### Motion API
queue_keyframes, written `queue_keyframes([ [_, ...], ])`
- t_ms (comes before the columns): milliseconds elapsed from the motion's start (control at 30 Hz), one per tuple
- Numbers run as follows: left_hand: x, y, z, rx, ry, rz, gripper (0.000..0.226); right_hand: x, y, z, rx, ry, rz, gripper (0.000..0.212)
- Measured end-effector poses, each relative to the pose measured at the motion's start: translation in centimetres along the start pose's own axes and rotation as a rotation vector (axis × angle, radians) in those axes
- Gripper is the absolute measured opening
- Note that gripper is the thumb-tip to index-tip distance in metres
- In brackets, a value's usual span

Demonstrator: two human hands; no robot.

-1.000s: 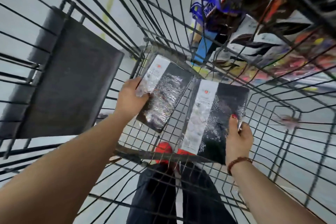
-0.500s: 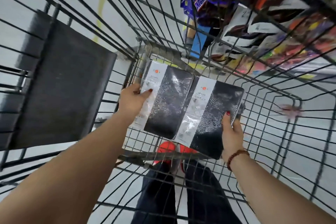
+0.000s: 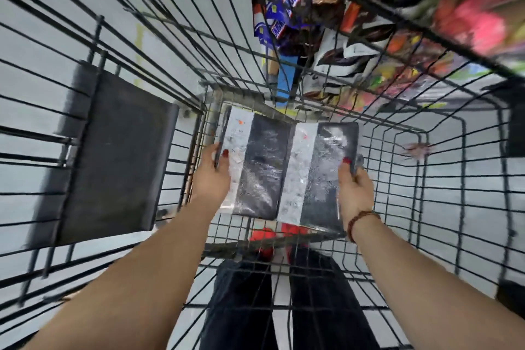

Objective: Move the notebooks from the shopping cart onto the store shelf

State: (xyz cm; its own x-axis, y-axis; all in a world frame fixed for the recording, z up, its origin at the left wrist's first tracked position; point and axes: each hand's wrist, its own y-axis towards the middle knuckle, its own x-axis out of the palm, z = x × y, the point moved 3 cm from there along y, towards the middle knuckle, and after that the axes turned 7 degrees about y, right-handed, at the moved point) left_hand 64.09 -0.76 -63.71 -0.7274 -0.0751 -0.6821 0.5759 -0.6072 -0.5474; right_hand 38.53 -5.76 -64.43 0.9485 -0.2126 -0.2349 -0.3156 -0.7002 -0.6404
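Two notebooks, fingers pinching outer edges (both sides)

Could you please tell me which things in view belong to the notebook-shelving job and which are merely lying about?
Job: left notebook, held in the left hand; right notebook, held in the right hand; shopping cart around them.
Lying about: snack packets beyond the cart's wires; dark panel at the left.

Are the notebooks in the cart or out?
In. The left notebook, in the left hand, and the right notebook, in the right hand, are both down between the cart's wire walls.
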Motion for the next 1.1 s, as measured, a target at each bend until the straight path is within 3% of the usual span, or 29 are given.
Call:
queue_keyframes([
  [100, -1.4, -1.1, 1.9, 0.053, 0.046, 0.052, 0.038, -0.9, -1.9, -2.2, -0.077, -0.049, 0.041, 0.031],
  [167, -2.6, -2.1, 2.7, 0.092, 0.023, 0.051, 0.033, -2.0, -3.8, -3.8, -0.114, -0.056, 0.054, 0.036],
  [300, -6.2, -5.6, 4.8, 0.118, -0.095, 0.048, 0.037, -5.1, -8.5, -7.3, -0.125, 0.1, 0.069, 0.029],
  [433, -10.1, -10.3, 8.9, 0.211, -0.167, 0.033, 0.035, -9.0, -13.8, -11.0, -0.166, 0.191, 0.098, 0.045],
  [533, -12.6, -13.4, 11.7, 0.312, -0.311, -0.051, 0.032, -12.1, -17.4, -13.6, -0.231, 0.28, 0.127, 0.019],
  [667, -15.4, -17.1, 14.9, 0.449, -0.421, -0.1, 0.016, -15.8, -21.2, -16.1, -0.299, 0.385, 0.16, 0.015],
  [867, -16.5, -21.2, 19.3, 0.622, -0.448, -0.197, 0.019, -20.9, -25.2, -18.5, -0.355, 0.537, 0.21, 0.028],
  [1100, -14.2, -26.4, 25.0, 0.781, -0.435, -0.277, 0.016, -28.1, -27.1, -19.3, -0.419, 0.68, 0.244, 0.014],
])
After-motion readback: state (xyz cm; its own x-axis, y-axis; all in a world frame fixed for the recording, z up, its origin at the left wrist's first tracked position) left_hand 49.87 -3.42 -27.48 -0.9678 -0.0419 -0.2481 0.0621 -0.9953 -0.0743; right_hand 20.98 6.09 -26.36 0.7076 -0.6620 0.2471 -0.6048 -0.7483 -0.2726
